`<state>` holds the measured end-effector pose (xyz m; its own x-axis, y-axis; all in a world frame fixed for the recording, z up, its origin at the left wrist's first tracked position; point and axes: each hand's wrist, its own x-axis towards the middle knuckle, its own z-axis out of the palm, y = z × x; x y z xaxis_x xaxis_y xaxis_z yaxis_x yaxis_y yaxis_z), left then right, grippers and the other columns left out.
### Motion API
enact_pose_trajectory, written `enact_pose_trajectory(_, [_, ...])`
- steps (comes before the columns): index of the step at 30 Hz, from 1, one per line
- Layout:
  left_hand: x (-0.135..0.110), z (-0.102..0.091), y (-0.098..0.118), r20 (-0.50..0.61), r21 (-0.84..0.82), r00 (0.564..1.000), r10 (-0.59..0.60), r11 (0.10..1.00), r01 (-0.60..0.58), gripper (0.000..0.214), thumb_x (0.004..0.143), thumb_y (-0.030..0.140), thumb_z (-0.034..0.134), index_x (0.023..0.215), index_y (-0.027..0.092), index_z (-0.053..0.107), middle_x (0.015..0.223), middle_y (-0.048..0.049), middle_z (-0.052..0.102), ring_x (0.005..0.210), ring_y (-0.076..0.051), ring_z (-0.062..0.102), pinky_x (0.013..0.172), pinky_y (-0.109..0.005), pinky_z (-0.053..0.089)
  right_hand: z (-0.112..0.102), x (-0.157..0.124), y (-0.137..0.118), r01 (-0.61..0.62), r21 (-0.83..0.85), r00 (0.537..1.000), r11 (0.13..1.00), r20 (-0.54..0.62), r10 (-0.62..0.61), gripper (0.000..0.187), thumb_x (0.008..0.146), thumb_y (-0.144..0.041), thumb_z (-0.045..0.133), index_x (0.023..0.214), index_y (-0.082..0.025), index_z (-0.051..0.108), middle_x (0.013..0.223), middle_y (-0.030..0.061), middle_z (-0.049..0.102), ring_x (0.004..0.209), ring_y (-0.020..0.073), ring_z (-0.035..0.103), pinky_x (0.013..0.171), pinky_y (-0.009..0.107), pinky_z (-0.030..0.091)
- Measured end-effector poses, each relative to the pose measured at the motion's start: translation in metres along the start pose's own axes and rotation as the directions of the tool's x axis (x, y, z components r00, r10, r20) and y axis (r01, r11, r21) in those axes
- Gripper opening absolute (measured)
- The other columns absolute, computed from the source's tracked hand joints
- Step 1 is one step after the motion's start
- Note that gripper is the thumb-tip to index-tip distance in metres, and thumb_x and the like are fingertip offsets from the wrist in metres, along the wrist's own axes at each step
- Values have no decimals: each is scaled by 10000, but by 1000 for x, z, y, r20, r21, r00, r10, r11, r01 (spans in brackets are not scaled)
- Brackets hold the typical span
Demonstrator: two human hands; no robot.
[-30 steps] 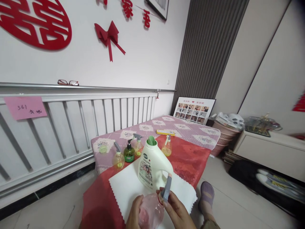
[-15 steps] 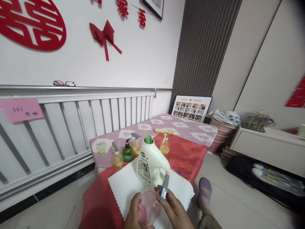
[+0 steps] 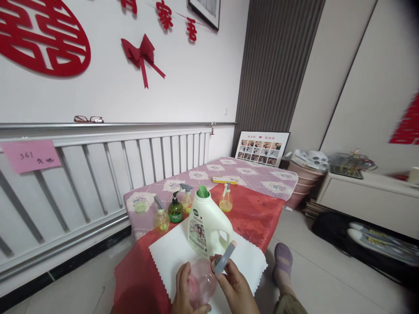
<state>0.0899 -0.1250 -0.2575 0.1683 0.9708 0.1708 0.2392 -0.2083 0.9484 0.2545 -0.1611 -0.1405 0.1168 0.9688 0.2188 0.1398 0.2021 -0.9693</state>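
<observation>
Tilted over the white scalloped mat [image 3: 163,256] is a clear pink spray bottle [image 3: 203,281] with a grey trigger head [image 3: 224,258]. My left hand [image 3: 183,290] wraps round the bottle's body. The fingers of my right hand [image 3: 234,283] are closed on the spray head at its neck. Just behind them a large cream detergent jug [image 3: 209,222] stands upright, a green cap [image 3: 203,191] set in its mouth.
Behind the jug stand yellowish spray bottles [image 3: 161,219], a green pump bottle [image 3: 175,209] and another spray bottle [image 3: 225,199]. A small greenish lid [image 3: 140,206] and a yellow box [image 3: 224,180] lie on the patterned tablecloth [image 3: 216,167]. A radiator [image 3: 147,159] runs along the left.
The grey spray head has turned, its nozzle end now pointing further right. The pink bottle has shifted slightly left in my hands. The view has tipped up a little.
</observation>
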Motion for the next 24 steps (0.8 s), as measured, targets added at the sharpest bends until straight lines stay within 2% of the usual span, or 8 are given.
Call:
enact_pose_trajectory(7, [0, 2, 0, -6, -64, 1000, 9, 998, -9, 1044, 452, 39, 609, 1407, 116, 194, 1499, -230, 297, 1435, -324, 336, 1189, -401, 330, -4, -1, -7, 52, -13, 997, 999, 61, -51, 366, 884, -512, 581, 1128, -250, 654, 1145, 101, 714, 991, 238, 675, 890, 357, 542])
enact_pose_trajectory(11, [1, 0, 12, -66, -52, 996, 60, 997, -63, 998, 442, 36, 592, 1395, 88, 302, 1498, -245, 296, 1423, -364, 341, 1177, -422, 333, -7, -7, -7, 23, 48, 999, 999, -46, -21, 395, 836, -529, 643, 1117, -253, 674, 1153, 104, 728, 1041, 262, 677, 914, 367, 550])
enact_pose_trajectory(15, [4, -2, 40, -140, -148, 982, 125, 978, -145, 883, 506, 68, 608, 1360, 194, 427, 1514, -171, 329, 1425, -348, 340, 1147, -435, 359, -11, -8, -10, -1, 155, 985, 988, -173, 28, 455, 762, -582, 704, 1072, -248, 695, 1132, 109, 742, 1039, 274, 681, 917, 393, 560])
enact_pose_trajectory(18, [9, -3, 64, -199, -406, 980, -17, 911, -67, 779, 613, 197, 670, 1352, 247, 429, 1509, -137, 375, 1409, -308, 375, 1088, -384, 424, -14, -6, -16, -17, 219, 972, 976, -225, 67, 474, 739, -597, 721, 1048, -238, 703, 1129, 118, 745, 1048, 281, 676, 895, 395, 569])
enact_pose_trajectory(21, [12, -7, 78, -217, -681, 938, -272, 730, 55, 678, 704, 403, 705, 1324, 286, 457, 1506, -108, 413, 1413, -277, 388, 962, -291, 501, -16, -7, -21, -36, 272, 965, 962, -241, 104, 446, 769, -584, 700, 1054, -240, 697, 1161, 113, 734, 1060, 268, 667, 863, 361, 574])
enact_pose_trajectory(24, [15, -15, 76, -133, -831, 900, -414, 542, 126, 602, 640, 442, 788, 1192, 300, 596, 1480, -64, 463, 1406, -286, 402, 881, -260, 536, -17, -10, -23, -37, 302, 968, 953, -226, 109, 396, 798, -555, 688, 1056, -255, 687, 1181, 91, 722, 1071, 241, 655, 880, 323, 557])
